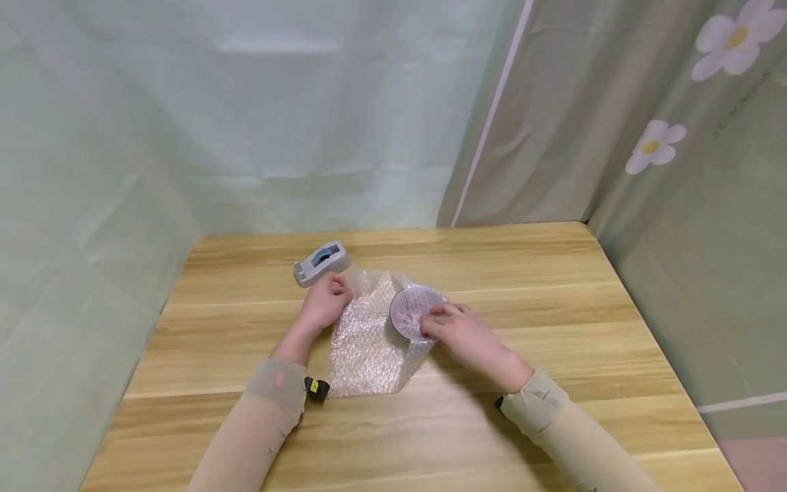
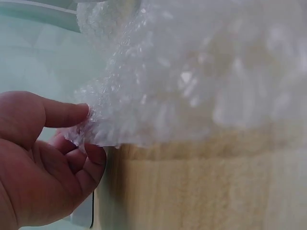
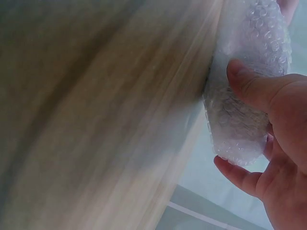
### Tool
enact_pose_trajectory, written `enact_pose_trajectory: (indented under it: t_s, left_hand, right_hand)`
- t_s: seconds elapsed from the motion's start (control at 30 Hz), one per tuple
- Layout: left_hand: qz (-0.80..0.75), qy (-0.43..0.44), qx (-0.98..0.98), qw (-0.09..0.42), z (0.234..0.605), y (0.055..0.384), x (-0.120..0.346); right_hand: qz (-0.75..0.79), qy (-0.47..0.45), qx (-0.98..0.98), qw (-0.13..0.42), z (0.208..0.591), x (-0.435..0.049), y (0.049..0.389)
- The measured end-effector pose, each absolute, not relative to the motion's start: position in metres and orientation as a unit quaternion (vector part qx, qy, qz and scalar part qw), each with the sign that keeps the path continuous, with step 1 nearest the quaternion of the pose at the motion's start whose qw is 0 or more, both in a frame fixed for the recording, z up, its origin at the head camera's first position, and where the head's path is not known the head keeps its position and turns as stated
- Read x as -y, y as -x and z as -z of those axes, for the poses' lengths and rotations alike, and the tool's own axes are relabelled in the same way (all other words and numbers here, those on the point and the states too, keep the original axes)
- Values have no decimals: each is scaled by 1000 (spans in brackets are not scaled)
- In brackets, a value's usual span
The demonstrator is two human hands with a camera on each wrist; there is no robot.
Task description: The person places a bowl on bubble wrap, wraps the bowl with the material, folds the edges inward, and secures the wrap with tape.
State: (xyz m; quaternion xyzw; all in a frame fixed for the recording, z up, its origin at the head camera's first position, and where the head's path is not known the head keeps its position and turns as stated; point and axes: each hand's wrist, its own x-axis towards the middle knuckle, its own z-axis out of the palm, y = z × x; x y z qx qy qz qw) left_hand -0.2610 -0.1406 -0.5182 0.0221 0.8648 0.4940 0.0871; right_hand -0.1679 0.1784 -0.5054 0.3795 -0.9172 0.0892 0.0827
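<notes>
A sheet of bubble wrap (image 1: 367,345) lies on the wooden table, its right part folded up around a round, pale purple bowl (image 1: 408,311) with a ribbed inside and a dark rim. My left hand (image 1: 324,302) pinches the wrap's far left edge between thumb and fingers; in the left wrist view the sheet (image 2: 139,110) is lifted there. From the right, my right hand (image 1: 470,339) grips the wrapped bowl, fingertips over its rim. The right wrist view shows the thumb (image 3: 249,84) pressing the wrap against the bowl's side.
A grey tape dispenser (image 1: 322,263) stands just beyond the left hand. The wooden table (image 1: 553,294) ends at a hanging pale green curtain (image 1: 320,137) behind, with more cloth along both sides. Each wrist wears a small black camera, the left one (image 1: 317,389) with a yellow mark.
</notes>
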Motion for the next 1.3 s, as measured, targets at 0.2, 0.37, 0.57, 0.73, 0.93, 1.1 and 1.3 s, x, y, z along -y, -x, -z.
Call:
enact_pose_trajectory:
  t_s: [0.2,0.37,0.57,0.73,0.93,1.1,1.3]
  left_hand:
    - [-511,-26,-857,63,515,263,141]
    - [-527,-18,-849,33,506,258,136]
    - [-561,-31,-827,-14,493,248,124]
    - [-578,-48,-813,-41,484,242,115]
    - [-590,-66,-803,-48,477,237,107]
    - [-605,-97,-789,-41,468,228,98]
    - [-595,-137,-791,-45,462,222,87]
  right_hand:
    - [-103,-379,916,80,502,-175,166]
    - [-109,-377,917,76,501,-174,165]
    - [-108,-381,915,81,502,-175,164]
    - [-102,-383,913,91,501,-175,164]
    - [-111,-377,916,82,501,-176,163]
    - [-111,-375,917,77,502,-177,163]
    - [-116,-374,917,76,502,-176,164]
